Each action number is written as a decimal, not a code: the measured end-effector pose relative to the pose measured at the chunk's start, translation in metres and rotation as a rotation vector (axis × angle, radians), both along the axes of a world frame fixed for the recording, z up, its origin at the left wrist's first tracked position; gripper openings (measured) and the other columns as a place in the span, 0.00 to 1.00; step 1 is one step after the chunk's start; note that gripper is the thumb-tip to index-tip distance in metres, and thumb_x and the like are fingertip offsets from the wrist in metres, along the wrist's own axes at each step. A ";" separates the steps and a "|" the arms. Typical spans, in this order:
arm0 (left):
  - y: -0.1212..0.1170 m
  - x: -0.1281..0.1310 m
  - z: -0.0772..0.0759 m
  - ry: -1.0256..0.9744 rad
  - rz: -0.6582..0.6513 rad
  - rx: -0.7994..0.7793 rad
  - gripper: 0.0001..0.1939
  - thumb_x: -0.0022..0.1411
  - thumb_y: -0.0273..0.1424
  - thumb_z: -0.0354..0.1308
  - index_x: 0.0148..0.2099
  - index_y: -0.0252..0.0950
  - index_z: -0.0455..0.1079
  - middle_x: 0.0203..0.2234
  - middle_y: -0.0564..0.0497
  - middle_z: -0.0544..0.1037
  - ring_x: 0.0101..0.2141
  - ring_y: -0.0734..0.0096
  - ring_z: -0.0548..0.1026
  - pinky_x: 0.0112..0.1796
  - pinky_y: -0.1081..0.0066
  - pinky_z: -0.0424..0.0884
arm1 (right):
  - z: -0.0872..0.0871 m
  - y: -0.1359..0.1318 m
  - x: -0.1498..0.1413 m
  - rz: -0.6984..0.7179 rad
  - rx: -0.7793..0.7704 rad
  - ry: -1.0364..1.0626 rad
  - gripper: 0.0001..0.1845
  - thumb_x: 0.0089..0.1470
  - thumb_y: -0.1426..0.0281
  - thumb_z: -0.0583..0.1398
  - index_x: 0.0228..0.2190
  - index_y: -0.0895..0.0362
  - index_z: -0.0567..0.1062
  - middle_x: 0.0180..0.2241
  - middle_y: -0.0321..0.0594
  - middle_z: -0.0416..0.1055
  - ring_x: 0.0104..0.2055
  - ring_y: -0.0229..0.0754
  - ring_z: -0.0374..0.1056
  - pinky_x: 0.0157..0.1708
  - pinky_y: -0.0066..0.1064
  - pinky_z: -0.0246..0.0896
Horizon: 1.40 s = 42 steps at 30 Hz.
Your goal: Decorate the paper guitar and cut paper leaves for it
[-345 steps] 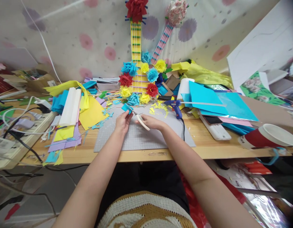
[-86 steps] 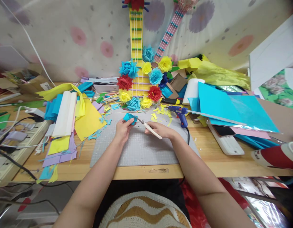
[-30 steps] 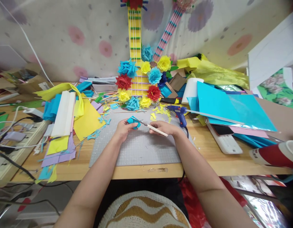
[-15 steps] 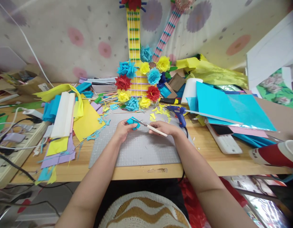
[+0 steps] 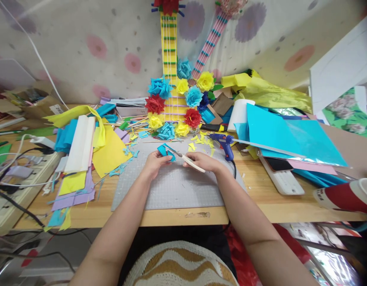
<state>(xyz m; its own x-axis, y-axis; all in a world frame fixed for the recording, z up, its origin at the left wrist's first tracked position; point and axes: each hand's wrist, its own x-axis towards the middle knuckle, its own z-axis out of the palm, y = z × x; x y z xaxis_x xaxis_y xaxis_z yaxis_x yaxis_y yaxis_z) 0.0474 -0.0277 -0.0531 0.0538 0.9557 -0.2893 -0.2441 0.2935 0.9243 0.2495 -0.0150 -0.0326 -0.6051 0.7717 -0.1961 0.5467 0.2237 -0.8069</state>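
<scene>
Scissors (image 5: 192, 162) with pale handles sit in the grip of the right hand (image 5: 199, 161), whose fingers close around the loops; how they pass through these is hidden. The left hand (image 5: 154, 163) pinches a blue paper piece (image 5: 162, 150) between thumb and fingers, the fingertips behind it out of sight. The metal blades lie against the paper, and whether they are parted is too small to tell.

The paper is above the rear half of a gray cutting mat (image 5: 183, 194), which lies near the front edge of the table (image 5: 168, 218). Beyond the mat, toward the table's back edge, stands a yellow guitar shape (image 5: 168, 51) with paper flowers about its lower part; its top is cut off by the upper border of the view. A blue glue gun (image 5: 226, 146) rests at the mat's rear right corner. Farther right, a dark phone (image 5: 279, 164) is partly covered by blue sheets (image 5: 275, 133), and a red and white cup (image 5: 347, 195) near the table's front edge is cut off at the side of the view.
</scene>
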 end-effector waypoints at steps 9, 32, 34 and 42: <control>-0.002 0.008 -0.003 0.007 0.066 0.053 0.19 0.29 0.30 0.69 0.27 0.32 0.67 0.16 0.56 0.70 0.20 0.76 0.70 0.26 0.71 0.71 | 0.008 -0.004 0.008 -0.142 -0.210 0.296 0.23 0.44 0.48 0.56 0.24 0.55 0.58 0.16 0.28 0.54 0.15 0.30 0.51 0.16 0.25 0.46; 0.013 -0.038 0.008 0.218 0.280 0.176 0.15 0.35 0.29 0.63 0.32 0.35 0.71 0.16 0.59 0.60 0.20 0.81 0.64 0.20 0.77 0.68 | 0.017 -0.020 0.042 -0.514 -0.009 -0.510 0.27 0.49 0.47 0.51 0.28 0.59 0.69 0.24 0.43 0.71 0.25 0.41 0.67 0.23 0.27 0.55; 0.012 -0.039 0.002 0.265 0.288 0.188 0.15 0.36 0.29 0.62 0.32 0.34 0.71 0.17 0.59 0.61 0.20 0.80 0.64 0.19 0.78 0.67 | 0.019 -0.022 0.042 -0.511 0.058 -0.637 0.27 0.50 0.48 0.50 0.30 0.60 0.70 0.31 0.47 0.72 0.31 0.43 0.68 0.26 0.28 0.55; 0.016 -0.042 0.002 0.142 0.423 0.283 0.16 0.39 0.30 0.62 0.35 0.34 0.69 0.17 0.60 0.60 0.21 0.79 0.64 0.21 0.77 0.68 | 0.019 -0.023 0.047 -0.397 0.089 -0.553 0.26 0.50 0.48 0.50 0.31 0.59 0.70 0.34 0.44 0.71 0.34 0.42 0.66 0.28 0.27 0.54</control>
